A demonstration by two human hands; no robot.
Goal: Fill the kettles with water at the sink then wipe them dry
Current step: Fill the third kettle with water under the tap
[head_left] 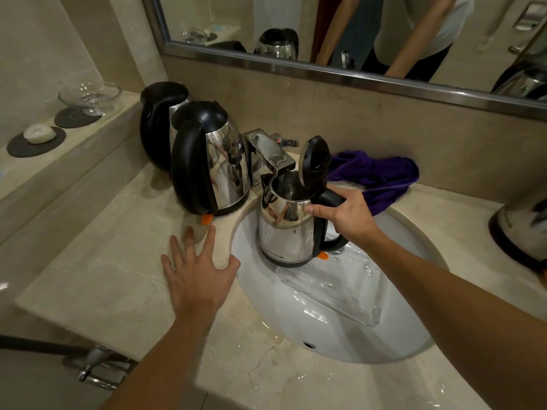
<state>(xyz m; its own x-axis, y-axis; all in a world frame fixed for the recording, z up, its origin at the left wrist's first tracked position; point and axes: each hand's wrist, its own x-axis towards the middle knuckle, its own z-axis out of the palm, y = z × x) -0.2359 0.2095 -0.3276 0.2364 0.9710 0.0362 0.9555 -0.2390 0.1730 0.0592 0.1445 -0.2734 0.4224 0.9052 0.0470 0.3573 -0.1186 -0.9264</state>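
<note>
At far left, on a raised stone ledge [97, 134], a white soap [39, 134] sits on a dark round mat, and behind it a clear glass dish [90, 94] stands on a second mat. Below the ledge runs the counter [103, 261], pale marble with thin cracks and a wet sheen near its front edge. Two kettles stand on it at the back, both closed: the rear kettle [158, 122], mostly black from this side, and close in front of it the front kettle [210, 161], a polished steel dome with a thick black handle and an orange tab at its base. They look to be touching, though the overlap hides the gap. The left hand [196, 276] lies flat on the counter, fingers spread and straight, its thumb at the rim of the sink [340, 335], with bare marble around it. A square chrome tap [270, 153] juts over the white oval sink, which holds shallow water. Under the spout hangs the open kettle [285, 229], steel-sided, its black lid hinged upright, its base above the water. The right hand [347, 214] grips its black handle, fingers curled round the top. Behind that hand a crumpled purple cloth [381, 176] lies on the counter, one edge draped over the sink rim. At the right border another steel kettle [521, 229] is partly cut off.
</note>
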